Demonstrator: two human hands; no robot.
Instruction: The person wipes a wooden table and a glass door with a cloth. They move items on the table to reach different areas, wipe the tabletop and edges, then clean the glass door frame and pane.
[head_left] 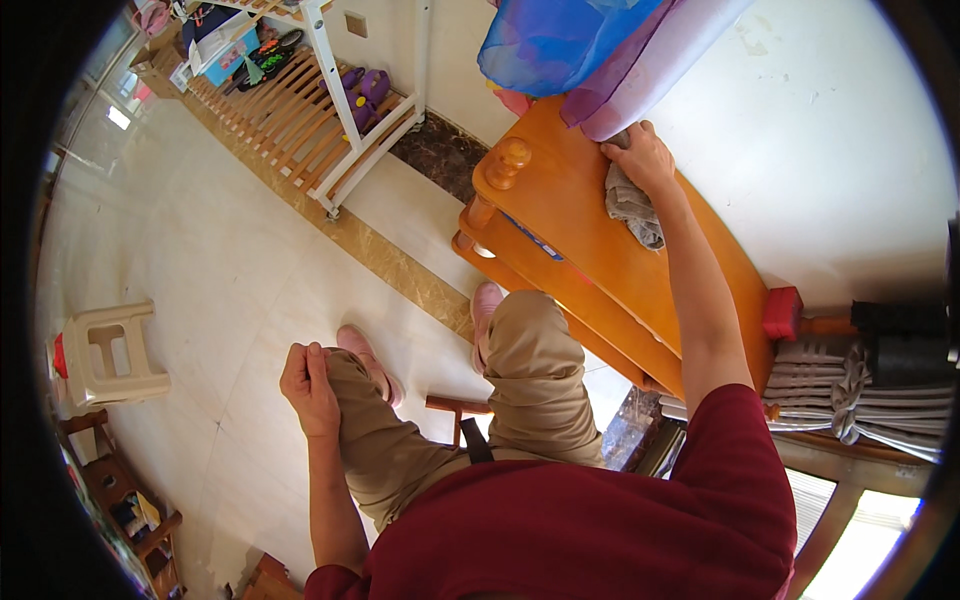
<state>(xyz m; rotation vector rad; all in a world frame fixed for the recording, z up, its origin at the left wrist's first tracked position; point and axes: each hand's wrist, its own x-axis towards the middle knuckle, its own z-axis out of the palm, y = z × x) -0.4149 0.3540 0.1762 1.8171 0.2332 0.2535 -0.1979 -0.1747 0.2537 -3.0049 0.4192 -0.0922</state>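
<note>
- Rag [634, 208]: grey, crumpled, lying on the orange wood board [575, 215], near its far end, just under the hanging cloth [600, 50].
- R hand [643, 155] is pressing down on the rag's top edge, fingers curled tog. over it, clamped on the rag. Arm is reaching a long way out across the board.
- L hand [308, 378] is resting on the L knee, well away from the board, fingers loosely closed, holding nothing that I can see.
- Cloth, blue and purple, is draping right onto the board's far end, touching the R hand. Risk: rag or knuckles snagging it and dragging it along w/ the stroke.
- Knob post [507, 162] is standing at the board's corner, left of the rag. Risk: a wide sideways stroke knocking knuckles into it.
- Only part of the rag is under the hand; the rest is hanging loose toward the person. Risk: it's bunching or slipping out off the board edge.
- Person seems to be sitting low, leaning fwd; pink slippers [487, 300] on glossy tile just below the board. Risk, as I judge it: overreaching, weight tipping fwd, feet sliding.
- Red block [782, 312] by the board's near end, beside the arm: elbow could be bumping it.
</note>
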